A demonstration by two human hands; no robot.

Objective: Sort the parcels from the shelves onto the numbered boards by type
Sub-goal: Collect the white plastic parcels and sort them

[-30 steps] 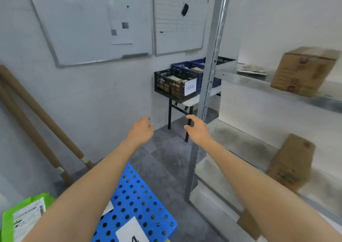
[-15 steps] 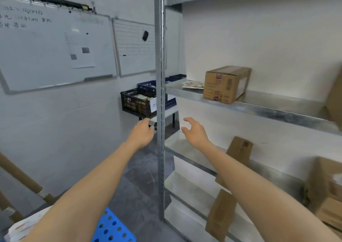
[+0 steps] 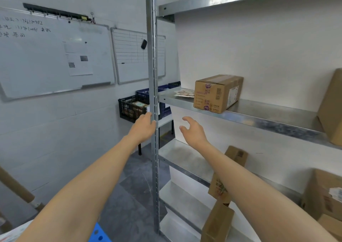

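A brown cardboard parcel (image 3: 217, 93) with printed labels lies on the middle metal shelf (image 3: 268, 116), with flat packets (image 3: 184, 93) behind its left end. My right hand (image 3: 192, 130) hovers below and left of that parcel, fingers spread and empty. My left hand (image 3: 143, 126) is raised beside the shelf's upright post (image 3: 153, 75), holding nothing; contact with the post is unclear. More cardboard parcels lean on the lower shelves (image 3: 235, 158), (image 3: 216, 223), and others stand at the right edge (image 3: 331, 108), (image 3: 325, 193). A corner of the blue perforated board (image 3: 99, 235) shows at the bottom.
Two whiteboards (image 3: 55, 56) hang on the left wall. Black and blue crates (image 3: 133, 107) sit on a small table behind the post. A cardboard tube (image 3: 14, 186) leans at the lower left. Grey floor (image 3: 133, 186) lies between wall and shelving.
My view has swung right and up from the floor board to the shelving. Both hands have risen towards the middle shelf, and the right hand has drawn closer to the labelled parcel.
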